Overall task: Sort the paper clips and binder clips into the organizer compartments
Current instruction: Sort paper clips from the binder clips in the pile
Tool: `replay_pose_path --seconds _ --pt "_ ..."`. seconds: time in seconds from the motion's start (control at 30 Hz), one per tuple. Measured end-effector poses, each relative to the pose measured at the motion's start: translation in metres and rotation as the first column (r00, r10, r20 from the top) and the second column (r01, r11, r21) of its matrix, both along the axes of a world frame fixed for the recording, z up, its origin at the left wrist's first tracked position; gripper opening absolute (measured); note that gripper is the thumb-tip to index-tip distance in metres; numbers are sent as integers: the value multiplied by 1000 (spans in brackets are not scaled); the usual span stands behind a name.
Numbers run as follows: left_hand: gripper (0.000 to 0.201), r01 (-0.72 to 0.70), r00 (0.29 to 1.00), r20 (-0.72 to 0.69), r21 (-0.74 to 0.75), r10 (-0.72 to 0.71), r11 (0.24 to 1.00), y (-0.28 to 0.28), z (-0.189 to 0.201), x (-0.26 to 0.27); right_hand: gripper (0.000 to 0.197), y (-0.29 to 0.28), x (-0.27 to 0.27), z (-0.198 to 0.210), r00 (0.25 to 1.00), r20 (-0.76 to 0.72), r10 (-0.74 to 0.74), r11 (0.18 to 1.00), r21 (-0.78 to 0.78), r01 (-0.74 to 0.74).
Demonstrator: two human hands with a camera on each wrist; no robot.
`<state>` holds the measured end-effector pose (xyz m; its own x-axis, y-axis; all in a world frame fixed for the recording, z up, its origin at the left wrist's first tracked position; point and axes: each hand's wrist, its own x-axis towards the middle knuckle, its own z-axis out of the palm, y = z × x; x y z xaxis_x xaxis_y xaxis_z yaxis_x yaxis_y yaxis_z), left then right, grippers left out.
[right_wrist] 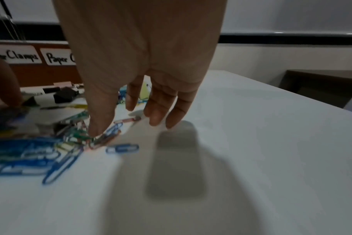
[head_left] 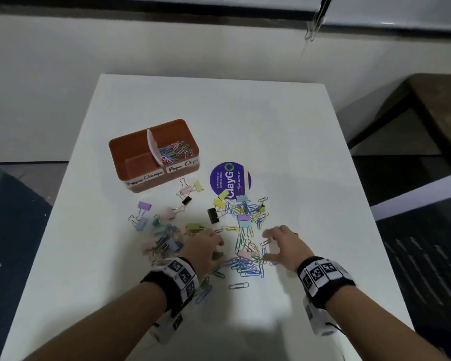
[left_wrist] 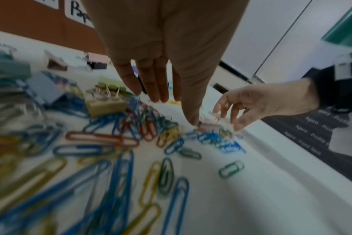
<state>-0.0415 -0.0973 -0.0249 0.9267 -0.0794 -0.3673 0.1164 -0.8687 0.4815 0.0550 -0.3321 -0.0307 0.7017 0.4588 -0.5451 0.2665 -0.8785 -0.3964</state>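
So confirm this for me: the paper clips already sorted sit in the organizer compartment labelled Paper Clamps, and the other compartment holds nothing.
Not quite. The head view shows the sorted paper clips in the organizer compartment labelled Paper Clips, to the right of the white divider. The compartment that holds nothing is the one labelled Paper Clamps.

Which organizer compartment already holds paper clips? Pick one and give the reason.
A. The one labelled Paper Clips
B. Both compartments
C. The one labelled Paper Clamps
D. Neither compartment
A. In the head view the organizer has coloured paper clips only in the compartment right of the white divider, above the Paper Clips label; the compartment above the Paper Clamps label shows only its bare orange floor.
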Motion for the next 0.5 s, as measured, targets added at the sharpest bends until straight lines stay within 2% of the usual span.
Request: replay_pose_path --seconds 0.1,0.17,0.33,0.43,0.5 --pt "41 8 998 -60 125 -1 992 -7 -13 -5 72 -7 -9 -6 1000 -4 -17 1000 1 17" --pt "38 0 998 -68 164 12 986 -11 -18 -6 74 -5 -15 -10 1000 -1 -18 1000 24 18" --pt "20 4 997 -83 129 7 992 -13 -20 6 45 8 -18 -19 996 35 -84 991 109 80" --pt "18 33 993 -117 121 -19 992 -11 -20 15 23 13 -12 -21 988 -41 -150 977 144 155" --pt "18 58 989 -145 139 -38 989 -10 -18 20 18 16 -6 -20 983 -87 -161 977 123 171"
